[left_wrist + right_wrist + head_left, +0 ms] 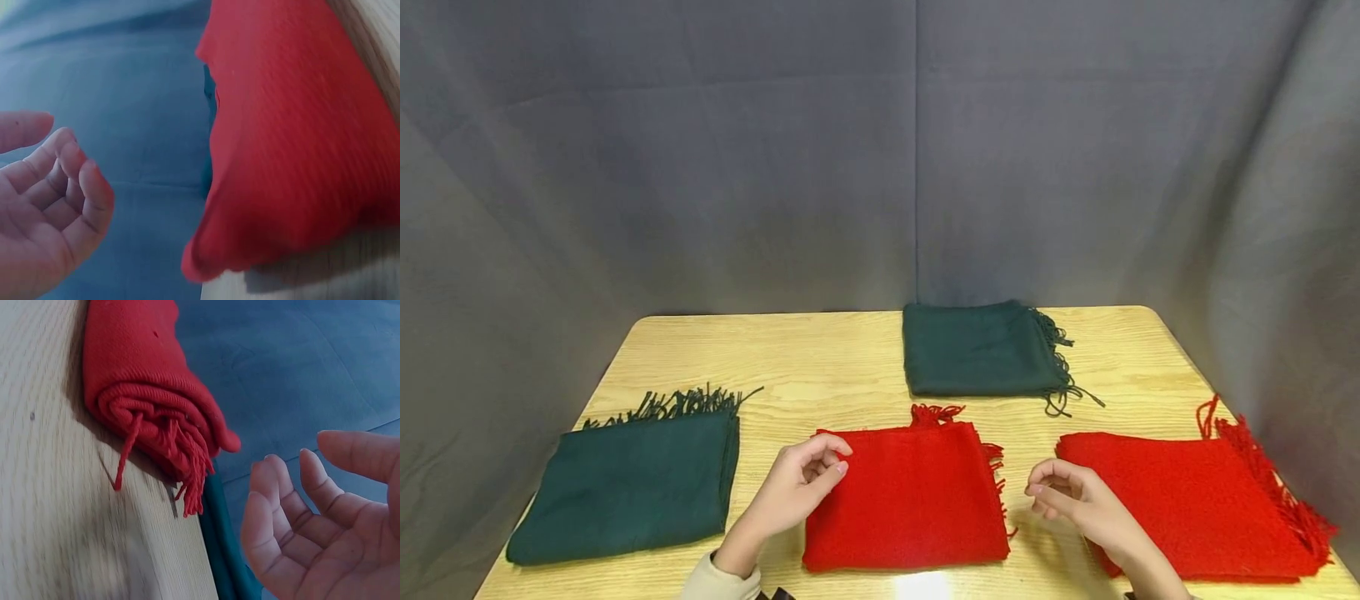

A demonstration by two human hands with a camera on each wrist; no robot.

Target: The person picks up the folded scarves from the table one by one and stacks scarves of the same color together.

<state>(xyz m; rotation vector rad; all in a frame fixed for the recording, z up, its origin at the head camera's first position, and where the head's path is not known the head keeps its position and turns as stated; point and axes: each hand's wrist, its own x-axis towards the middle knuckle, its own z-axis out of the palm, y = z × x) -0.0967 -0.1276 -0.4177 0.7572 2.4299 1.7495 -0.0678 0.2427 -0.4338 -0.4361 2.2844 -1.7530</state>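
One folded dark-green fringed fabric rectangle point(632, 496) lies leftmost. Your left hand point(792, 487), loosely curled with a narrow thumb gap, holds nothing, near the left edge of the central folded red fringed cloth point(913, 508); your hands flank it, presumably for two-sided reach. Behind, slightly right: second folded dark-green fringed cloth point(973, 354). Your right hand point(1092, 508), similarly curled, empty, hangs by the right-hand folded red fringed cloth point(1202, 512), likely set aside for working room.

On tbl point(790, 354), clock centred on mid cloth point(906, 508): L cloth point(632, 492) at 9, R cloth point(1195, 504) at 3, far cloth point(973, 354) btwn 12 & 1, nr tbl's back edge. L hand point(797, 483) at 9, by mid cloth's edge; R hand point(1078, 497) at 3, btwn mid cloth & R cloth. Curtain point(775, 192) behind tbl at 12, also along sides at 9 & 3.
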